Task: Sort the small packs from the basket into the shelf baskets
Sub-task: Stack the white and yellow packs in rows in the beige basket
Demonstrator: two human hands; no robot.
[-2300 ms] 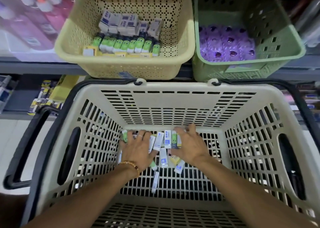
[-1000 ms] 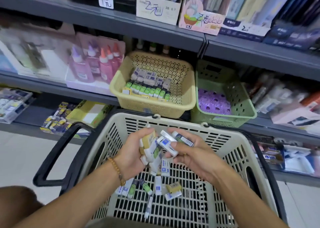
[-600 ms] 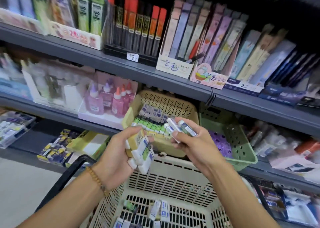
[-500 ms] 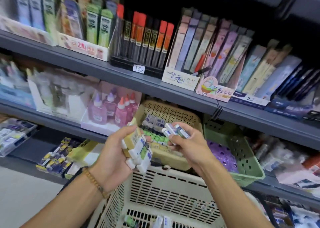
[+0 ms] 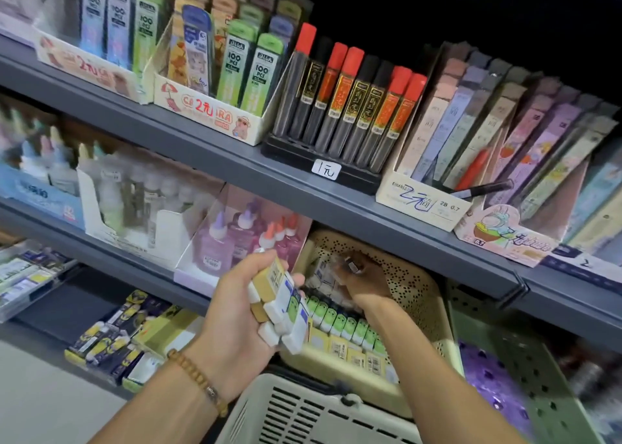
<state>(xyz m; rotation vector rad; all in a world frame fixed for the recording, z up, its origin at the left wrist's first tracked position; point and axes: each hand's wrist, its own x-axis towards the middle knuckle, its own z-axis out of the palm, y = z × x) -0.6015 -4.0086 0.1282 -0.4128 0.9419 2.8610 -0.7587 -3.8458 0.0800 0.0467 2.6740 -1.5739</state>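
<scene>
My left hand (image 5: 235, 322) is closed around a bundle of small packs (image 5: 281, 304), white, yellow and green ones, held in front of the yellow shelf basket (image 5: 412, 288). My right hand (image 5: 361, 280) is inside that basket, fingers curled around a small pack (image 5: 351, 264), blurred by motion. Rows of green-and-white packs (image 5: 340, 320) and white packs (image 5: 321, 272) lie in the yellow basket. The rim of the cream shopping basket (image 5: 303, 410) shows at the bottom.
A green shelf basket (image 5: 525, 366) with purple items stands right of the yellow one. Pink glue bottles (image 5: 235, 238) stand to its left. The grey shelf edge (image 5: 336, 204) runs just above my right hand, carrying lead refill boxes (image 5: 350, 103).
My right hand moved from in front of the yellow basket into it, carrying its packs. My left hand stayed in front with its bundle. The view tilted up, hiding most of the shopping basket.
</scene>
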